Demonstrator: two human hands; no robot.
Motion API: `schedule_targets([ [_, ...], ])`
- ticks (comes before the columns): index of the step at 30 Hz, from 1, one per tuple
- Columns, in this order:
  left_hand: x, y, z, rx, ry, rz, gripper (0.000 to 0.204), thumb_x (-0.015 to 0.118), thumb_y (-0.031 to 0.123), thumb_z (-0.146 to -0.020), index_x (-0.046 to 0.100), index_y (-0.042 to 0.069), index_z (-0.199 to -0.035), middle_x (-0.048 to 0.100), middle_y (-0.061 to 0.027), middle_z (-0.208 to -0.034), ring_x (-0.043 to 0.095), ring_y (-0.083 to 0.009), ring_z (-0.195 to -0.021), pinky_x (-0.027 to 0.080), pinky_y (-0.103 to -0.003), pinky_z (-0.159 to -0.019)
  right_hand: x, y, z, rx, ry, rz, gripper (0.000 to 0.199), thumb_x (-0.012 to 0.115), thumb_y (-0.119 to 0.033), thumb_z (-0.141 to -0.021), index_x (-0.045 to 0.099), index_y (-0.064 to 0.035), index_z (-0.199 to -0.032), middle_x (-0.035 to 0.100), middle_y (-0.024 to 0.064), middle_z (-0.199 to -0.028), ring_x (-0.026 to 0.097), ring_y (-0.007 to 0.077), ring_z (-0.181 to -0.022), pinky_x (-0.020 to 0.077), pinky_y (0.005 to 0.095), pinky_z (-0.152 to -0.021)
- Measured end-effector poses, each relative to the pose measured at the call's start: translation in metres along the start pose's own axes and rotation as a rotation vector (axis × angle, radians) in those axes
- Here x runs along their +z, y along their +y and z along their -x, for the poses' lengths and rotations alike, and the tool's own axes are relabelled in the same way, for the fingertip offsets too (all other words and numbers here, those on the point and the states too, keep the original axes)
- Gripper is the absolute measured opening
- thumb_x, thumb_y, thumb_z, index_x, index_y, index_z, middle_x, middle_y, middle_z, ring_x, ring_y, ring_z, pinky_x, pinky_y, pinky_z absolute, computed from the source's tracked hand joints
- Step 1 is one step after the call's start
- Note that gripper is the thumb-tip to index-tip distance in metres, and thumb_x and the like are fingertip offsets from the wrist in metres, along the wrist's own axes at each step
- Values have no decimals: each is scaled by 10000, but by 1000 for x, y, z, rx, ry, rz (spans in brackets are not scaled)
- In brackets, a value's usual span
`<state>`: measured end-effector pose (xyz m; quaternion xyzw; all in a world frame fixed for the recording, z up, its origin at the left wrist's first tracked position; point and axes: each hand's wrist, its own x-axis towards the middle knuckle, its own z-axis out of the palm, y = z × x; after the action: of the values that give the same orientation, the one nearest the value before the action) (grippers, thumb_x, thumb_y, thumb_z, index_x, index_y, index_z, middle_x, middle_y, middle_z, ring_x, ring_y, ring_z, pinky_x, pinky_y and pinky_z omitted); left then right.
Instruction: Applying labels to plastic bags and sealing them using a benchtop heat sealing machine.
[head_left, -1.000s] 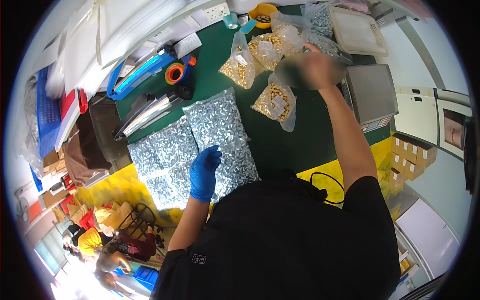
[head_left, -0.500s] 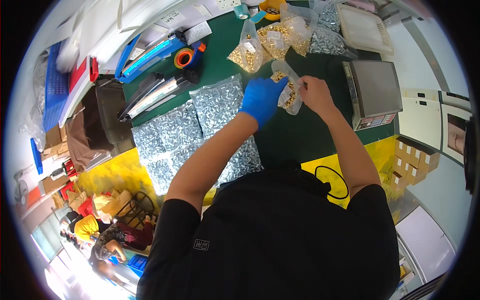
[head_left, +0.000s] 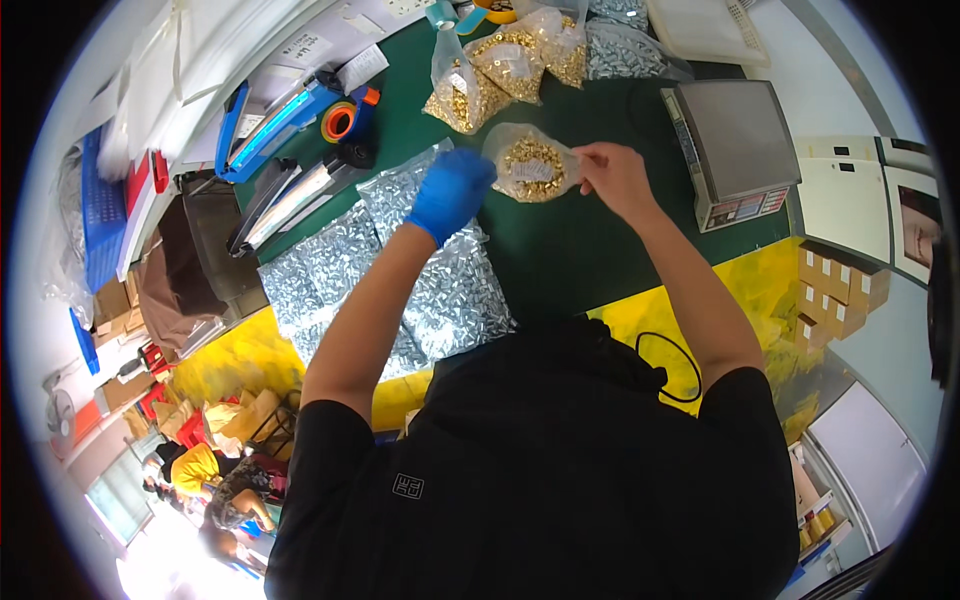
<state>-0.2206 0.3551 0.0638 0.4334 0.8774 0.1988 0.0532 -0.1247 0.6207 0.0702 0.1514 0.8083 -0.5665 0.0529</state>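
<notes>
Ok so the blue-gloved left hand (head_left: 452, 193) had moved further from the grey scale (head_left: 733, 140) since the last frame, and so had the bag of gold parts (head_left: 532, 170). That bag lay left of the scale, between both hands. The right hand (head_left: 617, 178) pinched its scale-side edge; left's too blurry, couldn't tell its grip.

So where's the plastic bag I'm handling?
In the head view, the clear bag of gold-coloured parts is above centre, between your gloved left hand and bare right hand.
</notes>
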Motion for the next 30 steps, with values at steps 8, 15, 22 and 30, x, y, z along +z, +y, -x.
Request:
schedule_targets([
  [8, 58, 8, 23, -313, 274, 483, 701, 735, 70, -788, 477, 115, -1439, 542, -177, -1343, 573, -363, -1148, 475, -425, -994, -5, 51, 1, -251, 9, 136, 289, 630, -48, -917, 671, -62, -1203, 686, 81, -1024, 669, 136, -934, 531, 278, -785],
  [15, 90, 11, -11, -219, 309, 404, 297, 719, 130, -843, 706, 50, -1129, 665, -132, -1195, 596, -300, -1103, 467, -401, -969, 16, 62, -28, -693, 43, 205, 233, 696, -73, -889, 692, -58, -1122, 683, 76, -1118, 640, 244, -1067, 520, 317, -895],
  [22, 110, -9, 24, -913, 387, 1255, 160, 701, 147, -930, 735, 34, -1039, 697, -7, -1014, 600, -86, -910, 474, -254, -849, -3, 110, -39, 71, -35, -183, 162, 676, -129, -945, 692, -24, -1067, 696, 48, -1042, 637, 150, -997, 484, 265, -900],
  [30, 100, -7, 7, -910, 363, 1312, 202, 705, 173, -927, 738, 31, -1068, 718, -33, -1005, 637, -118, -905, 489, -264, -858, 7, 95, -53, -61, -145, -555, 304, 634, -243, -986, 701, 19, -1125, 700, 50, -1116, 614, 119, -1027, 444, 286, -968],
])
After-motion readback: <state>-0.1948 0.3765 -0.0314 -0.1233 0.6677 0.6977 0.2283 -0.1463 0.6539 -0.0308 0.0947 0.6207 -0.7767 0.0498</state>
